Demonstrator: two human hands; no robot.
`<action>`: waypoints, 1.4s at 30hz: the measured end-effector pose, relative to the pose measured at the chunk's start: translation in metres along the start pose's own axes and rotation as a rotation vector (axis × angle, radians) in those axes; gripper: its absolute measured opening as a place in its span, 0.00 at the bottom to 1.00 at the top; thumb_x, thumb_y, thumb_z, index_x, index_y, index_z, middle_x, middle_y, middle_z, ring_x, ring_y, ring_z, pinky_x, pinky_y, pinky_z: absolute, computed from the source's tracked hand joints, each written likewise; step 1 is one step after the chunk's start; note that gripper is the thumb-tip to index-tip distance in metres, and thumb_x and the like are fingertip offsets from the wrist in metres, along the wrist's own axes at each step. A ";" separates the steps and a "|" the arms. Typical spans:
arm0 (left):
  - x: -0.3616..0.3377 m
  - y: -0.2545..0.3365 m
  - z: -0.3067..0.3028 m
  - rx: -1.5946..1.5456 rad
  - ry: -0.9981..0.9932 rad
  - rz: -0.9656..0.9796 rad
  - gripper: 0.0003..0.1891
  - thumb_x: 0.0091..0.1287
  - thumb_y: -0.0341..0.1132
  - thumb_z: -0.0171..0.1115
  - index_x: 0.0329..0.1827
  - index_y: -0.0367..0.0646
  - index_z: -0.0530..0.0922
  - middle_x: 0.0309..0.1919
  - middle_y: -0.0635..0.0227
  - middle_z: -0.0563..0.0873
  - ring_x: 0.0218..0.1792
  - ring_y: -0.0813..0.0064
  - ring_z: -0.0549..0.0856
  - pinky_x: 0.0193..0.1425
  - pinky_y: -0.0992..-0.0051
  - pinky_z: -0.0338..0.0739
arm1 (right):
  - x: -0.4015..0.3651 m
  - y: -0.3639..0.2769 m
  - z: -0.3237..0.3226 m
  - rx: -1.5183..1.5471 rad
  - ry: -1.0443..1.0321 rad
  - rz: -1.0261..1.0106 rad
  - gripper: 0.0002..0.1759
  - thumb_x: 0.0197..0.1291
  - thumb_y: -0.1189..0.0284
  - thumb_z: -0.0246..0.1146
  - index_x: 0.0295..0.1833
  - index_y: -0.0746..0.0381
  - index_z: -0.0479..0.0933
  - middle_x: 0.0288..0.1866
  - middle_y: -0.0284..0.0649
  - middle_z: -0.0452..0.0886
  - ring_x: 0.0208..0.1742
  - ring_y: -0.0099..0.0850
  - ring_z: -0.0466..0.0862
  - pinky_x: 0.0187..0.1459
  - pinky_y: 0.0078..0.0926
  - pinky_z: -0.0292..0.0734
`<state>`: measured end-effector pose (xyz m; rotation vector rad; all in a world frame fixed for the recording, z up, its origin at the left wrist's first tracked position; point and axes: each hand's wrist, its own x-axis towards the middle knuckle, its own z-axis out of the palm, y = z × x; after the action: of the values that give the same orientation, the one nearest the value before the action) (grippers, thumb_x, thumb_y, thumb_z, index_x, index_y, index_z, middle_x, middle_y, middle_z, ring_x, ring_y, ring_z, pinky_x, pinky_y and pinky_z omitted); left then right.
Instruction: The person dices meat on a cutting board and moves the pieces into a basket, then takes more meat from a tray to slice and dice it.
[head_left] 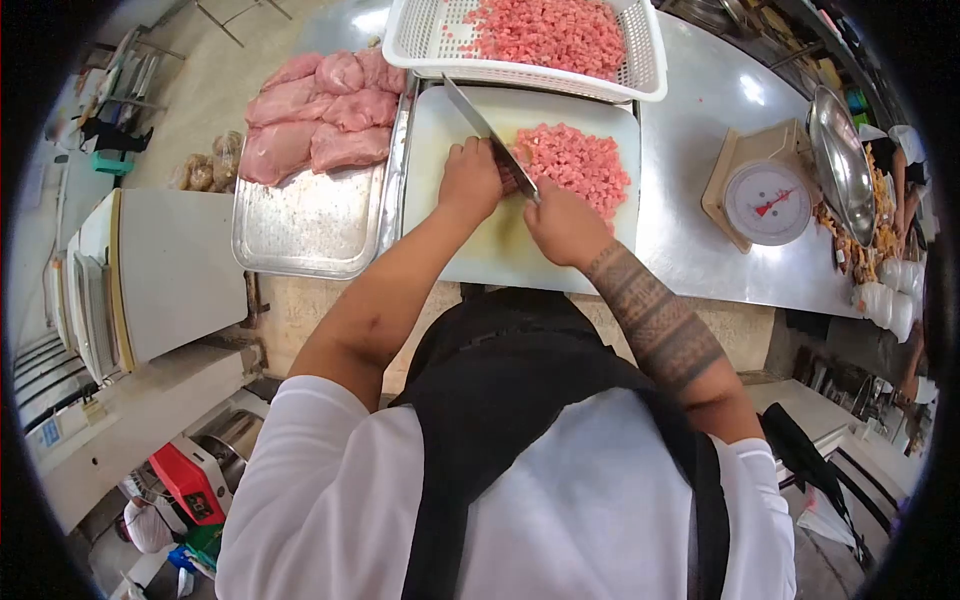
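Note:
In my right hand (565, 226) is the handle of a knife (478, 122), its long blade slanting up and to the left over the white cutting board (430, 130). My left hand (471, 180) rests on the board left of the blade, fingers curled over a piece of raw meat (508, 181), mostly hidden by the fingers and blade. Right of the knife lies a heap of small pink meat cubes (578, 168). Beyond the board, a white perforated basket (525, 82) holds many more cubes (550, 35).
A metal tray (310, 232) with several large raw meat pieces (345, 105) stands left of the board. On the steel table (690, 180) to the right is a dial scale (766, 204) with a metal pan (842, 165). Another person (905, 160) is at the far right.

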<state>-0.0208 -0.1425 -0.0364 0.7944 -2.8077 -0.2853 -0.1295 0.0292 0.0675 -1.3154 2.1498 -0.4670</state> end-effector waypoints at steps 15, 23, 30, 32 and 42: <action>-0.006 0.011 -0.013 -0.138 0.083 -0.077 0.12 0.68 0.32 0.62 0.50 0.33 0.78 0.50 0.49 0.81 0.52 0.45 0.80 0.59 0.50 0.76 | -0.015 -0.009 0.006 0.045 0.057 -0.016 0.17 0.76 0.64 0.57 0.54 0.70 0.74 0.42 0.63 0.87 0.47 0.62 0.89 0.53 0.61 0.82; -0.012 0.002 -0.022 -0.229 0.048 -0.128 0.11 0.69 0.29 0.61 0.51 0.35 0.77 0.49 0.49 0.81 0.51 0.44 0.79 0.59 0.49 0.76 | -0.009 -0.007 -0.008 0.104 0.051 0.065 0.19 0.74 0.64 0.58 0.55 0.71 0.74 0.42 0.63 0.87 0.49 0.62 0.88 0.54 0.60 0.81; -0.019 0.010 -0.031 -0.181 0.065 -0.022 0.15 0.69 0.32 0.65 0.52 0.33 0.76 0.47 0.47 0.81 0.49 0.44 0.80 0.57 0.50 0.76 | -0.053 -0.021 -0.019 0.028 -0.015 0.061 0.19 0.75 0.63 0.58 0.55 0.70 0.75 0.42 0.65 0.87 0.49 0.62 0.88 0.53 0.61 0.81; -0.017 0.007 -0.027 -0.163 0.082 -0.033 0.14 0.69 0.32 0.65 0.52 0.33 0.76 0.47 0.48 0.81 0.49 0.44 0.80 0.57 0.50 0.76 | -0.027 -0.016 -0.002 0.058 -0.014 0.068 0.19 0.75 0.63 0.58 0.55 0.70 0.75 0.43 0.65 0.87 0.49 0.62 0.88 0.53 0.61 0.81; -0.027 0.000 -0.023 -0.195 0.072 -0.109 0.13 0.69 0.30 0.63 0.52 0.34 0.75 0.48 0.48 0.81 0.49 0.43 0.80 0.57 0.49 0.76 | -0.041 -0.024 -0.016 0.008 0.056 0.048 0.16 0.74 0.64 0.59 0.53 0.69 0.75 0.44 0.63 0.87 0.47 0.63 0.89 0.51 0.61 0.82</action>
<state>0.0070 -0.1308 -0.0186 0.8942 -2.6239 -0.5287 -0.1084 0.0546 0.1055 -1.2573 2.2179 -0.4982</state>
